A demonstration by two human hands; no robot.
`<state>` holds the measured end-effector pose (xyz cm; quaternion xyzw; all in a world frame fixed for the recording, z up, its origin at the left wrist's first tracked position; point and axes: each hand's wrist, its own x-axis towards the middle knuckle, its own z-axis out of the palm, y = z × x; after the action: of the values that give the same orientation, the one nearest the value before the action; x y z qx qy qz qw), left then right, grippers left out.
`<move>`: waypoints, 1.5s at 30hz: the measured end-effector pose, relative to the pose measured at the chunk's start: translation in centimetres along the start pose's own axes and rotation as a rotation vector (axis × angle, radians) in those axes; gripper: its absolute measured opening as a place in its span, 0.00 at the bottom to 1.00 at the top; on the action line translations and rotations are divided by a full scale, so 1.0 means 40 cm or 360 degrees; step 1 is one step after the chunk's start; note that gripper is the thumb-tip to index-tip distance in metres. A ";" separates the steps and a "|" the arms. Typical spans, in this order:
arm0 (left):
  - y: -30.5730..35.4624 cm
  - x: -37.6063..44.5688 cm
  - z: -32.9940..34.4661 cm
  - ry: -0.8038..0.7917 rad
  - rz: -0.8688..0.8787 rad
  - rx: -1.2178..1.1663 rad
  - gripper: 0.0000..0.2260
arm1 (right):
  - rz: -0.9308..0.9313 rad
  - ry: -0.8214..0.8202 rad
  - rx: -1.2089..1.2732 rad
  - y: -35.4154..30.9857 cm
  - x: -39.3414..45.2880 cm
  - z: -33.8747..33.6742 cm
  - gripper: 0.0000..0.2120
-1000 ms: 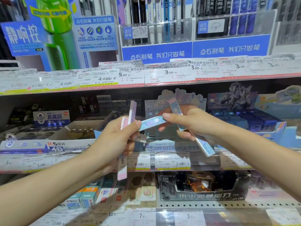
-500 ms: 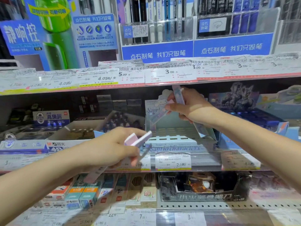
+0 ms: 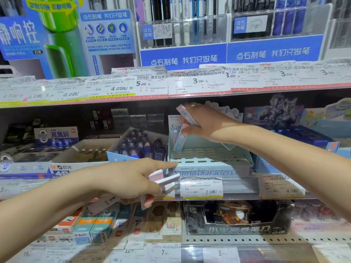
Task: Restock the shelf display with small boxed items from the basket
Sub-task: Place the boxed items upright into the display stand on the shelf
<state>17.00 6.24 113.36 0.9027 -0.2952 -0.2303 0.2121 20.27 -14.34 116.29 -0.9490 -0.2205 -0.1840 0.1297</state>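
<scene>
My right hand [image 3: 206, 124] reaches into the middle shelf and grips long thin pastel boxes; one blue box [image 3: 179, 142] points down into the back left corner of the pale blue slotted display tray [image 3: 212, 164], another [image 3: 185, 114] sticks up above my fingers. My left hand [image 3: 133, 179] hovers in front of the shelf edge, lower and to the left, holding several pink and white slim boxes [image 3: 164, 182]. Its index finger points toward the tray. The basket is out of view.
Left of the tray stand an angled box of dark items [image 3: 140, 145] and a white carton [image 3: 85, 154]. A blue display box [image 3: 296, 133] stands to the right. Price tags [image 3: 201, 187] line the shelf edge. Boxed erasers [image 3: 95, 228] and a black carton [image 3: 237, 219] fill the shelf below.
My right hand has carried its boxes from in front of the shelf up and back into the tray, tipping one downward. My left hand has dropped lower with its pink boxes.
</scene>
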 end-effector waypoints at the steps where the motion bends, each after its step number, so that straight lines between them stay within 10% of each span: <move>1: 0.001 0.000 -0.002 -0.0004 -0.0018 -0.0016 0.29 | -0.0010 -0.0030 -0.0026 0.000 0.000 -0.003 0.11; 29: -0.008 0.004 -0.007 -0.0031 -0.0011 -0.0067 0.28 | -0.0055 -0.0090 0.0088 -0.012 0.012 0.035 0.14; 37: -0.033 0.011 0.017 0.0403 0.0280 -0.0991 0.04 | 0.0298 0.0047 0.0783 -0.038 -0.064 0.038 0.09; 45: -0.026 0.029 0.034 0.0387 0.0551 -0.2060 0.03 | 0.0462 -0.0326 0.1484 -0.093 -0.134 0.069 0.11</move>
<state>17.55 5.95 111.40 0.5532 -0.2120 -0.2201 0.7750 14.85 -12.19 112.22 -0.8241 -0.1566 0.0483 0.5422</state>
